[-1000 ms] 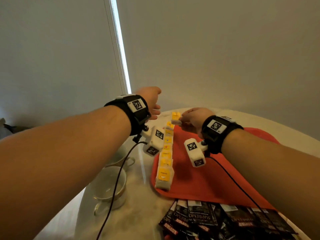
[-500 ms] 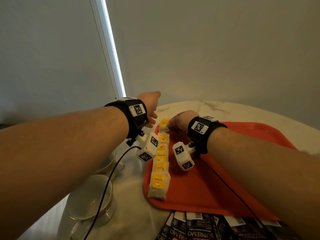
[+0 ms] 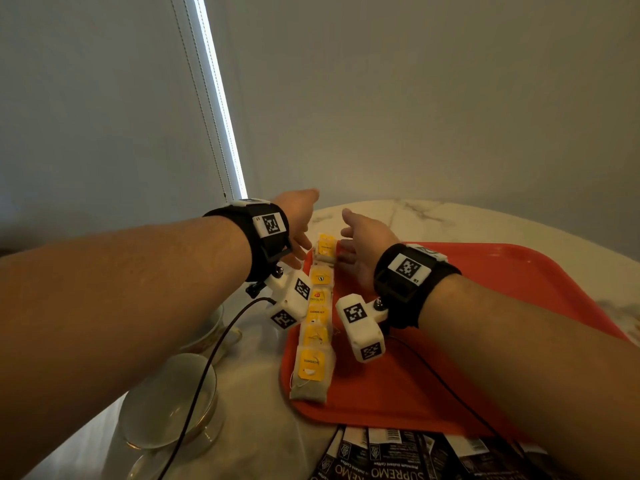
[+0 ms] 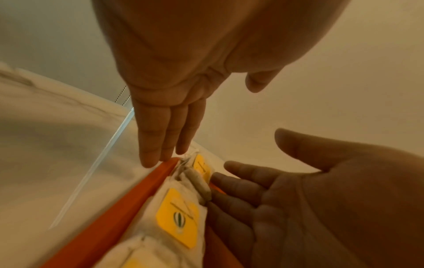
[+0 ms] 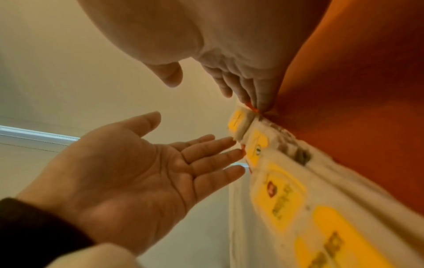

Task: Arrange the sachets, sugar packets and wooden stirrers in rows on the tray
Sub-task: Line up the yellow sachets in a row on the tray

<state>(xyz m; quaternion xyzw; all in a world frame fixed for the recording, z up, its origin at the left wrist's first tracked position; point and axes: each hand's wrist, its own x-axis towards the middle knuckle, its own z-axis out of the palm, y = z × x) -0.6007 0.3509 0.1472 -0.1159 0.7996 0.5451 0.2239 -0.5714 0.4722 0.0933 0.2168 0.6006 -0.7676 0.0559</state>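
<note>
Head view: both hands reach to the far end of a tea-bag row (image 3: 317,318) lying along the 9 o'clock rim of the red tray (image 3: 485,306).
Row: six yellow-tagged bags, end to end, running from 6 toward 12 o'clock; the nearest bag overhangs the tray's near rim a little.
Far bag: the last one (image 3: 326,247) sits at 12 o'clock of the row, between the two hands.
Left hand: (image 3: 298,226) fingers straight and together, holding nothing; left wrist view shows the fingertips (image 4: 156,154) at the tray rim, just outside the row.
Right hand: (image 3: 360,247) palm turned inward, fingers extended and a little spread, holding nothing; fingertips (image 4: 231,178) touch or nearly touch the row's inner edge.
Why so: flat hands on either side look like a squaring-up move, nudging the bags into a straight line against the rim rather than lifting any.
Sachets: black coffee sachets (image 3: 398,459) lie loose off the tray at 6 o'clock, not yet arranged.
Sugar, stirrers: none visible.
Cups: glass cups (image 3: 169,403) stand at 8 o'clock on the marble table (image 3: 450,216), clear of the work.
Progress: judged early; one row laid, most of the tray bare.
</note>
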